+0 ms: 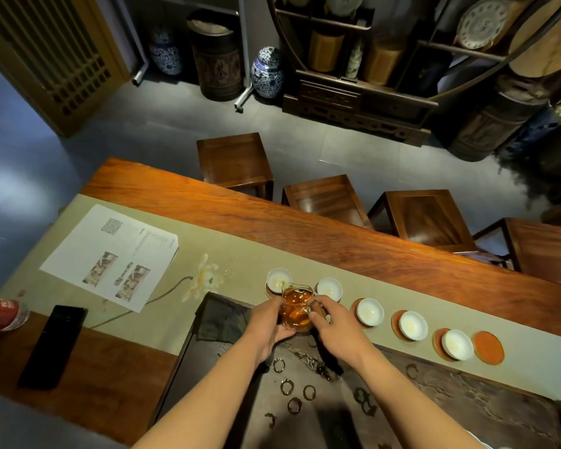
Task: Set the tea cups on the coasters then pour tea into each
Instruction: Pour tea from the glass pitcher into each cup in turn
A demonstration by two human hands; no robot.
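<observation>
Both hands hold 1 clear glass pitcher of amber tea: right hand w/ fingers curled at its handle side, left hand cupping its other side from below. Pitcher is tipped, spout over the nearest-left white porcelain tea cup, thin stream going in. 5 white cups in a row, each on 1 round orange coaster; 6th coaster, far right of pitcher, is bare. All sit on 1 beige cloth runner behind pitcher.

Grey floor, wood stools, dark shelf.
</observation>
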